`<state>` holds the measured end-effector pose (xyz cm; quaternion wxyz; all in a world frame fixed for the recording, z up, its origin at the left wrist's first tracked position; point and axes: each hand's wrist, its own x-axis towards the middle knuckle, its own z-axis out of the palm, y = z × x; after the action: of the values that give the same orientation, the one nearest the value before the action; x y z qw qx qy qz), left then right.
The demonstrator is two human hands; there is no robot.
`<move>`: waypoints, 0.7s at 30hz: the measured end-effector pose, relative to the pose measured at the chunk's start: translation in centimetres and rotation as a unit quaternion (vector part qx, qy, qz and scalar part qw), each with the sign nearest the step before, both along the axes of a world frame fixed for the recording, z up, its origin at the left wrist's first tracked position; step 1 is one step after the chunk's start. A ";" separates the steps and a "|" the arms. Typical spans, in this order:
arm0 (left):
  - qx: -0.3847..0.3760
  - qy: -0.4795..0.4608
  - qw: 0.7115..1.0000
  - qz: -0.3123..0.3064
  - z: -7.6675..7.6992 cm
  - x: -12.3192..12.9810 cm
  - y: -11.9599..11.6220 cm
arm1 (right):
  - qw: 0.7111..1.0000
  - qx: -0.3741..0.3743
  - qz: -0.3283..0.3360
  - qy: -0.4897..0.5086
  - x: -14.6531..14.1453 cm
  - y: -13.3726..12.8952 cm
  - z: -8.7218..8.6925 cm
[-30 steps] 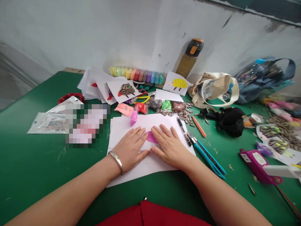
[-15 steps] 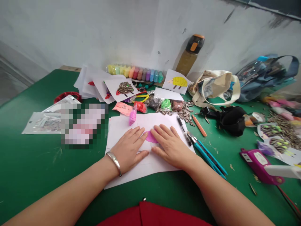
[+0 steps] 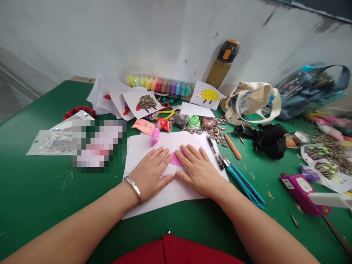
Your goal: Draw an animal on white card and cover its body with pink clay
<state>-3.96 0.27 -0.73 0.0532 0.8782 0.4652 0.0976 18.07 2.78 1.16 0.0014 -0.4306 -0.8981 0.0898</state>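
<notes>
White paper (image 3: 137, 150) lies on the green table before me, with a flattened patch of pink-purple clay (image 3: 176, 160) on it. My left hand (image 3: 152, 170) rests flat on the paper at the left of the clay, fingers extended. On the other side my right hand (image 3: 196, 167) lies flat, its fingertips over the right part of the clay. The two thumbs point toward each other and come very close. Faint drawn lines show below the clay. A small bag of pink-purple clay (image 3: 155, 135) sits at the paper's top edge.
Along the paper's right side are a black pen (image 3: 216, 152), a blue cutter (image 3: 243, 183) and an orange stick (image 3: 233, 146). Behind it lie clay packets (image 3: 194, 121), sunflower seeds (image 3: 217, 132) and a hedgehog picture (image 3: 206, 96). A bottle (image 3: 222, 64) stands by the wall.
My right hand has shifted very slightly, its thumb now nearer my left thumb and a bit more of the clay showing. My left hand stays in place.
</notes>
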 end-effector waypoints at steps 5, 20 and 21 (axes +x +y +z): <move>0.000 -0.002 1.000 -0.003 0.1 0.0 0.0 | 1.000 -0.005 0.010 0.008 0.5 0.0 0.1; 0.003 0.013 1.000 -0.006 0.2 -0.2 0.2 | 0.999 -0.043 0.020 0.006 2.0 0.2 1.2; 0.004 0.007 1.000 -0.007 0.2 -0.2 0.2 | 0.999 -0.036 0.020 0.003 2.2 -0.1 1.3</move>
<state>-4.17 0.46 -0.57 0.0474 0.8822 0.4593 0.0925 20.31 2.64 2.43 -0.0131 -0.4121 -0.9027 0.1229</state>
